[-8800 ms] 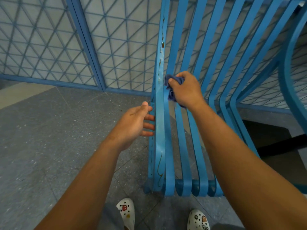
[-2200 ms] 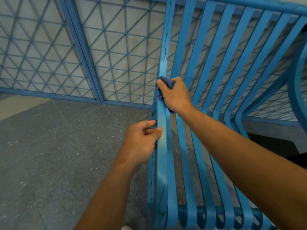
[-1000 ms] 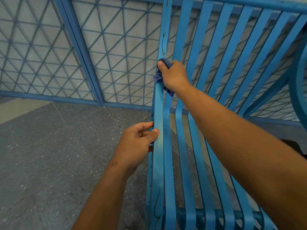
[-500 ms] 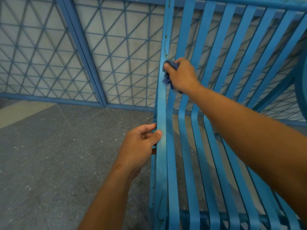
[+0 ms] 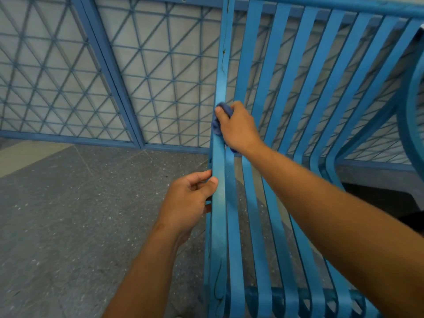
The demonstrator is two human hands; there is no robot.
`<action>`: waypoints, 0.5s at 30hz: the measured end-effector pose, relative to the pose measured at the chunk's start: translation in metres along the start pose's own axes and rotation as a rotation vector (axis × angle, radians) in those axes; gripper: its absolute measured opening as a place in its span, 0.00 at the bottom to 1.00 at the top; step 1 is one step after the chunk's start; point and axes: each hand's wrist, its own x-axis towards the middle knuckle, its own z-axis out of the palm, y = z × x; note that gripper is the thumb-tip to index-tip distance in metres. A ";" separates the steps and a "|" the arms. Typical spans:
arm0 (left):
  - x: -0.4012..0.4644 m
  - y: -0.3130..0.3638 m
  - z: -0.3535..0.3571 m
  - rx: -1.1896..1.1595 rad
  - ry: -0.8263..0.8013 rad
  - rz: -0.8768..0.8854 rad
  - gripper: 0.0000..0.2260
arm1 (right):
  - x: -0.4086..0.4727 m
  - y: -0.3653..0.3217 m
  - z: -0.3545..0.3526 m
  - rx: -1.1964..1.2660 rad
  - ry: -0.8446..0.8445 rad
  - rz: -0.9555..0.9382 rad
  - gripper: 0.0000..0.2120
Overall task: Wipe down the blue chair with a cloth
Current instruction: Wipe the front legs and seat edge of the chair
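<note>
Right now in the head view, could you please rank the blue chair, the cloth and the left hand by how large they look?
1. blue chair
2. left hand, though it is nearer the camera
3. cloth, mostly hidden in the right hand

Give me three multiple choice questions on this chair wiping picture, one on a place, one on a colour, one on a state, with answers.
1. Where is the cloth pressed?
A. the chair's leftmost slat
B. the floor
C. the fence

2. What colour is the cloth?
A. white
B. blue
C. red

3. What is the left hand doing?
A. hanging free
B. holding a bottle
C. gripping the slat's edge

Answers: 1 A, the right hand presses it there; 2 B, dark blue folds show past the fingers; 3 C, thumb and fingers wrap the edge.
</note>
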 end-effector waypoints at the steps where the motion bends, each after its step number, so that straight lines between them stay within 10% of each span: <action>1: 0.000 0.000 0.000 -0.004 0.005 -0.009 0.13 | -0.014 0.006 0.002 -0.015 -0.005 0.003 0.12; 15: -0.019 0.013 -0.006 0.044 -0.046 -0.111 0.31 | -0.084 0.020 0.001 -0.049 -0.087 0.035 0.13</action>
